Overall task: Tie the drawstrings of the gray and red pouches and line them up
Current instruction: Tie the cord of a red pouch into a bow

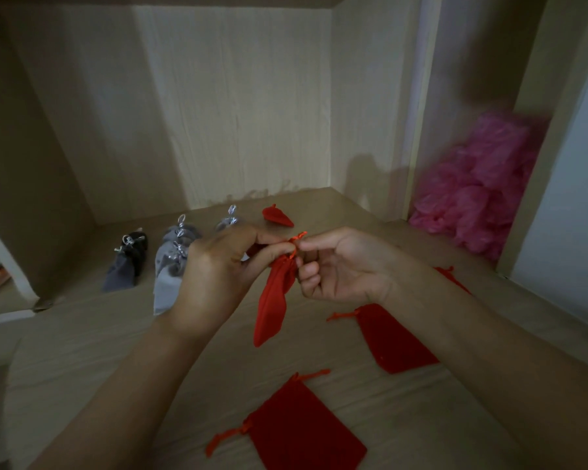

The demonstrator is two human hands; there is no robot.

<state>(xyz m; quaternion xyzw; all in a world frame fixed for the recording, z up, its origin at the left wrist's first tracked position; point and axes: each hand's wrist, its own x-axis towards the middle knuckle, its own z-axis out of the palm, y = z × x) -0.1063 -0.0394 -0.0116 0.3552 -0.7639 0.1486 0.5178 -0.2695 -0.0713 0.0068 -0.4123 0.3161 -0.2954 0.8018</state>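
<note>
A red pouch (pixel 273 296) hangs in the air between my hands, gathered at its neck. My left hand (pixel 218 269) pinches the neck and drawstring from the left. My right hand (pixel 336 266) pinches the red drawstring at the knot from the right. Several gray pouches (pixel 172 262) with silver tied strings stand in a row at the back left, one partly hidden by my left hand. A tied red pouch (pixel 278 216) lies at the row's right end. Flat red pouches lie in front (pixel 302 432) and to the right (pixel 391 340).
The wooden shelf surface (pixel 116 351) is boxed in by wooden walls at the back and left. A heap of pink plastic bags (pixel 479 184) fills the compartment at the right. Another red pouch (pixel 454 278) peeks out behind my right forearm.
</note>
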